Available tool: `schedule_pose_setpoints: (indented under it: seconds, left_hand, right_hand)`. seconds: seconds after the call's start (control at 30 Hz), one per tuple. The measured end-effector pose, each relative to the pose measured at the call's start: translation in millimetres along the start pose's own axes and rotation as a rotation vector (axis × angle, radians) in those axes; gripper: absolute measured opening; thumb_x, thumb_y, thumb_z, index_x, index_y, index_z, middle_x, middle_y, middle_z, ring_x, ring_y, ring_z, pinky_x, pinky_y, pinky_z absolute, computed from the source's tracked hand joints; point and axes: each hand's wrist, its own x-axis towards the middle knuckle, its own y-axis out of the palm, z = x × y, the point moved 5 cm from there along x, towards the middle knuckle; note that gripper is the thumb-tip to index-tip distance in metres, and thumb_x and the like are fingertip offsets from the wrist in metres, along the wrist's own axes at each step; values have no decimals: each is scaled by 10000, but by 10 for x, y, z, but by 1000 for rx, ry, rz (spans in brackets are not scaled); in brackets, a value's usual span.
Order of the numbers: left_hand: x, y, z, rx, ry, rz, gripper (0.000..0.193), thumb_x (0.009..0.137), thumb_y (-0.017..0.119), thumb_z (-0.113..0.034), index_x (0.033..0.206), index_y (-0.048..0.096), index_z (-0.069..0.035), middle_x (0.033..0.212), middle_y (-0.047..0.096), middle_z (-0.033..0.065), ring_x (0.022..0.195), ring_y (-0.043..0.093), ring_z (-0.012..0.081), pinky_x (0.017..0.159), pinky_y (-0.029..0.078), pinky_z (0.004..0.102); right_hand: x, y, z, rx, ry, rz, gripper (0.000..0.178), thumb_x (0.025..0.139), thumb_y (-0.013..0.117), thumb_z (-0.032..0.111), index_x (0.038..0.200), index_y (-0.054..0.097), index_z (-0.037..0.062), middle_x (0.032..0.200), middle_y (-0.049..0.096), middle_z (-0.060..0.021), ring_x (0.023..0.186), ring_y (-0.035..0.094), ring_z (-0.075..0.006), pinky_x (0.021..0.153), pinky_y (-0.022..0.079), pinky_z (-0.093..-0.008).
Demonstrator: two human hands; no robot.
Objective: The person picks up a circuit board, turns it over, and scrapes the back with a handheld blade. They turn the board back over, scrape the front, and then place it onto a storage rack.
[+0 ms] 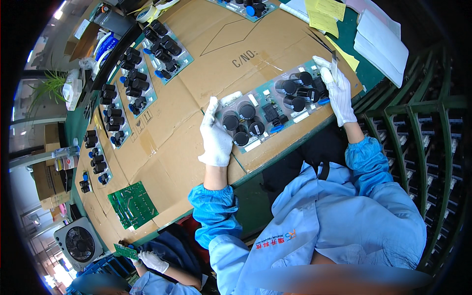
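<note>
A long circuit board [268, 110], crowded with black cylindrical capacitors and a few blue parts, lies at an angle over the table's near edge. My left hand [216, 135], in a white glove, grips its left end, thumb and fingers spread around the corner. At the right end is my gloved right hand [338, 93], closed on slim tweezers [335, 66] whose dark prongs point away to the upper left. Its fingers also rest by the board's right edge; the exact contact there is hidden.
Cardboard [182, 113] covers the green table. Several similar boards [135, 83] stand to the left, near a bare green board [132, 205]. Yellow slips [324, 14] and white papers [381, 42] lie far right. Green metal racks [418, 123] flank the right. A co-worker's gloved hand [153, 261] holds a small board.
</note>
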Motion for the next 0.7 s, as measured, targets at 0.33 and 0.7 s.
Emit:
schedule_pose_setpoints:
  seconds: [0.33, 0.7]
  left_hand:
    - [-7, 20, -1, -7, 0, -22, 534, 985, 460, -398, 1194, 580, 79, 1205, 615, 187, 1114, 577, 266, 991, 432, 370]
    - [-8, 6, 5, 47, 33, -28, 567, 989, 445, -424, 1191, 585, 87, 1171, 623, 177, 1076, 587, 259, 981, 434, 357]
  right_hand:
    - [-3, -16, 7, 30, -16, 0, 314, 985, 478, 190, 1219, 622, 38, 1102, 676, -101, 930, 633, -180, 811, 493, -292]
    - [-13, -30, -111, -42, -61, 15, 341, 942, 471, 145, 1246, 598, 56, 1158, 655, -127, 1001, 636, -284, 879, 485, -328]
